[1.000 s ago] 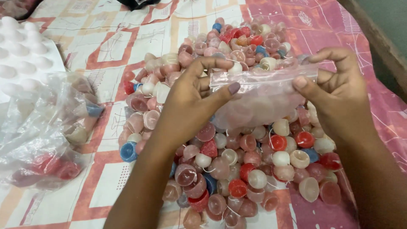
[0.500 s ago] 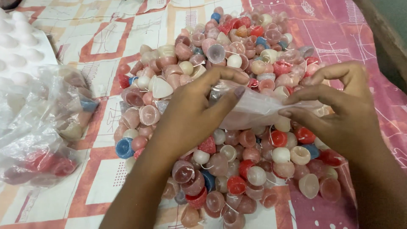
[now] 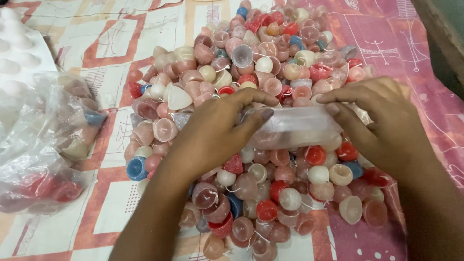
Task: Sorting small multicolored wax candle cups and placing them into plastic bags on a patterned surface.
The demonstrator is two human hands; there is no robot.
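While pinched: bag btwn hands

A patterned cloth covers the surface, cream with red-brown squares on the left and pink with white line drawings toward the right edge. At its left edge lies a crumpled clear bag holding red, blue and pale pieces (their shapes are blurred through the plastic). Just behind the bag, in the far left corner, sits a white moulded tray with rounded bumps, cut off by the frame. Along the far right corner runs a dark wooden edge, beyond the cloth.
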